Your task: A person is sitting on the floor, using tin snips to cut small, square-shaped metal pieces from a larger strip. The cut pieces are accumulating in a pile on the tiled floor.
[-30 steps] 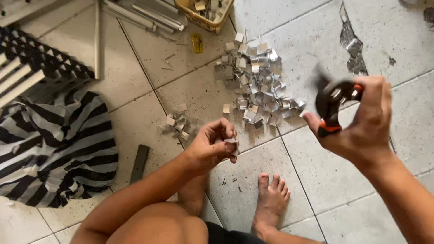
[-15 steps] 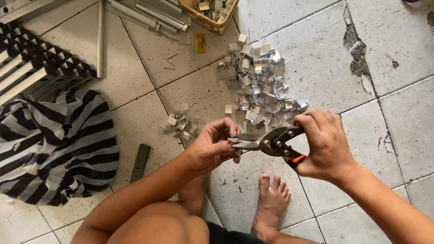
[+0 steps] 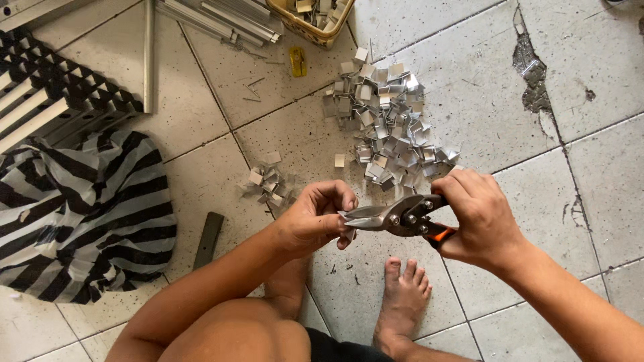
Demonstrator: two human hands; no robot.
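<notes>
My right hand grips metal snips with orange and black handles; their blades point left. My left hand pinches a small metal piece right at the blade tips. Both hands hover over the tiled floor above my bare foot. A big pile of small cut metal pieces lies just beyond the hands. A smaller heap of the same pieces sits to the left of it.
A black-and-white striped bag lies at the left, with a dark flat bar beside it. Metal profiles and a woven basket lie at the top. A black grid rack sits top left. The tile is cracked at right.
My right hand has swung in from the right with the snips and brought the blades to the piece in my left hand. The left hand has stayed in place.
</notes>
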